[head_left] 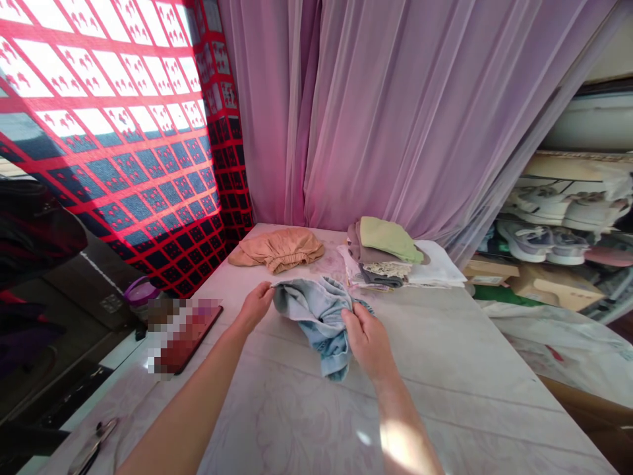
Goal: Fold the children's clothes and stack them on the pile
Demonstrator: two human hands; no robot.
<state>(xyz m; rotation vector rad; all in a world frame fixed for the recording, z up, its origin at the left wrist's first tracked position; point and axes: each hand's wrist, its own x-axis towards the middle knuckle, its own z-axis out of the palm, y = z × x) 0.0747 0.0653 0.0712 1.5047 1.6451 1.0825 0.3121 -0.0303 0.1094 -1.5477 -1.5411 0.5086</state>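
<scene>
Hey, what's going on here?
A person is handling a light-blue denim garment on a pale patterned tabletop, pinching one edge with the left hand and gripping another part with the right hand. Just beyond lie a stack of folded clothes and a crumpled tan garment.

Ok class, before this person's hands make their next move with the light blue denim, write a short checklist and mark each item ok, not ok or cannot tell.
Left hand pinching the denim garment: ok.
Right hand gripping the denim garment: ok.
Denim garment spread flat on the table: not ok, it is bunched.
Denim garment apart from the folded stack: cannot tell, they look very close.
Tan garment apart from both hands: ok.
</scene>
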